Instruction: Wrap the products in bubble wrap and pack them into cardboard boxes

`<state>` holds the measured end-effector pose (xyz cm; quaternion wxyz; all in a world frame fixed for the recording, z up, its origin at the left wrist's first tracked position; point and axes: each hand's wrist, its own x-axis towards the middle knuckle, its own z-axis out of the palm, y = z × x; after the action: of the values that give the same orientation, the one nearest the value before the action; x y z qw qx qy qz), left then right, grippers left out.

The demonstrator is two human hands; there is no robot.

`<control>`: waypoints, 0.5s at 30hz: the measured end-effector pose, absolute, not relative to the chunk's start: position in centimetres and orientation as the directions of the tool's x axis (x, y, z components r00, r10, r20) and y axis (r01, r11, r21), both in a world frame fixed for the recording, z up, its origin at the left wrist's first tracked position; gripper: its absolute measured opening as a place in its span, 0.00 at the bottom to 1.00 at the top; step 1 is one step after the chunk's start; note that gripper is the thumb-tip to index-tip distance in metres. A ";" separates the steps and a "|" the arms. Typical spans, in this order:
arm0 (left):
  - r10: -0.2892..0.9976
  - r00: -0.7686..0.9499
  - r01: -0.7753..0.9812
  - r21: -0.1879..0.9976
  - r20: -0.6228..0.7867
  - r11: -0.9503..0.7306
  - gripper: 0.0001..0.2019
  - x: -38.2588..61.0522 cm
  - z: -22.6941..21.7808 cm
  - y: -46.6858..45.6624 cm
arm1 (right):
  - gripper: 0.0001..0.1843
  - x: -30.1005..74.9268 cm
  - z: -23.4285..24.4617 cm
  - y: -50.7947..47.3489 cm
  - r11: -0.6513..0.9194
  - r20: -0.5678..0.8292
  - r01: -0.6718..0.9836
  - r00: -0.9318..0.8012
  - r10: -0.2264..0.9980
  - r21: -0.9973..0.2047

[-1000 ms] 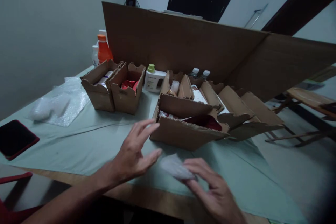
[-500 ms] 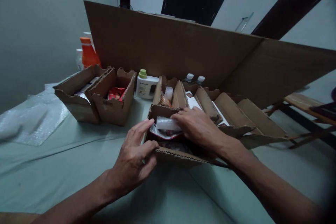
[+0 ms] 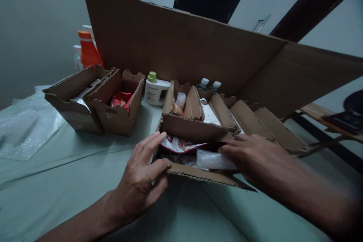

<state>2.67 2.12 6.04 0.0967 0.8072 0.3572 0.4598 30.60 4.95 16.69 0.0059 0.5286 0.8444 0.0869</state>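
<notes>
My left hand [image 3: 143, 176] grips the left end of the nearest cardboard box [image 3: 195, 127], thumb near its front rim and fingers along its side. At the right end of this box, my right hand [image 3: 249, 155] is closed on a bubble-wrapped roll [image 3: 213, 160], slightly blurred by motion. The roll lies sideways, low in the front of the box opening. A red and white packet [image 3: 180, 145] lies behind it against the back wall. Some dark contents underneath are hard to make out.
Two cardboard boxes [image 3: 120, 121] stand left, one with a red packet. Behind are a white bottle with a green cap [image 3: 154, 91], more box compartments [image 3: 252, 119] and a tall cardboard panel [image 3: 176, 45]. Loose bubble wrap [image 3: 31, 128] lies on the green cloth [image 3: 76, 181].
My right hand has moved right and toward me with the bubble-wrapped roll, uncovering more of the red and white packet. My left hand stays at the box's left end.
</notes>
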 end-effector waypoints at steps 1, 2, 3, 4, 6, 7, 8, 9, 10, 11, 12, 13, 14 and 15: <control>0.669 0.316 0.489 0.489 0.673 -0.722 0.15 2.7 6.1 2.1 | 0.07 30.2 16.1 4.7 0.418 0.074 0.895 -0.432 0.899 0.156; 0.671 0.313 0.490 0.491 0.672 -0.720 0.15 2.7 6.1 2.0 | 0.08 29.5 15.5 4.5 0.409 0.069 0.899 -0.424 0.903 0.159; 0.671 0.315 0.492 0.490 0.671 -0.720 0.16 2.7 6.1 2.0 | 0.08 28.7 14.8 4.5 0.403 0.065 0.901 -0.417 0.906 0.159; 0.671 0.323 0.495 0.485 0.667 -0.720 0.16 2.7 6.1 1.9 | 0.08 27.8 14.2 4.7 0.404 0.058 0.902 -0.416 0.907 0.155; 0.668 0.348 0.504 0.470 0.658 -0.725 0.16 2.6 6.1 1.8 | 0.08 26.4 13.1 5.2 0.434 0.013 0.891 -0.439 0.898 0.134; 0.666 0.357 0.507 0.463 0.655 -0.727 0.16 2.5 6.1 1.8 | 0.08 25.9 12.7 5.6 0.459 -0.028 0.880 -0.460 0.888 0.122; 0.664 0.363 0.511 0.457 0.653 -0.728 0.16 2.5 6.1 1.9 | 0.09 25.6 12.3 6.0 0.478 -0.069 0.871 -0.473 0.879 0.116; 0.662 0.367 0.512 0.452 0.654 -0.730 0.15 2.5 6.1 1.9 | 0.10 25.4 12.0 6.4 0.479 -0.097 0.869 -0.470 0.877 0.120; 0.659 0.369 0.513 0.448 0.655 -0.732 0.15 2.6 6.1 2.0 | 0.09 25.3 11.9 6.7 0.464 -0.108 0.875 -0.452 0.885 0.136; 0.658 0.371 0.514 0.445 0.655 -0.734 0.15 2.7 6.2 2.0 | 0.09 25.3 11.9 6.8 0.435 -0.105 0.886 -0.423 0.900 0.159; 0.656 0.371 0.514 0.443 0.658 -0.735 0.15 2.8 6.2 2.0 | 0.09 25.6 12.1 6.8 0.398 -0.088 0.900 -0.389 0.917 0.179; 0.656 0.366 0.515 0.443 0.660 -0.734 0.15 2.9 6.3 2.0 | 0.11 26.1 12.6 6.6 0.363 -0.056 0.913 -0.359 0.932 0.184; 0.659 0.348 0.518 0.450 0.666 -0.728 0.15 3.0 6.3 2.0 | 0.13 26.8 13.3 6.1 0.330 0.012 0.931 -0.336 0.942 0.159; 0.666 0.319 0.519 0.464 0.674 -0.718 0.16 3.1 6.3 1.8 | 0.15 27.7 14.1 5.3 0.308 0.100 0.945 -0.319 0.943 0.109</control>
<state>3.07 1.85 6.34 0.0812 0.8081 0.3667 0.4538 27.71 5.33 14.11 -0.0087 0.5836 0.8086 0.0740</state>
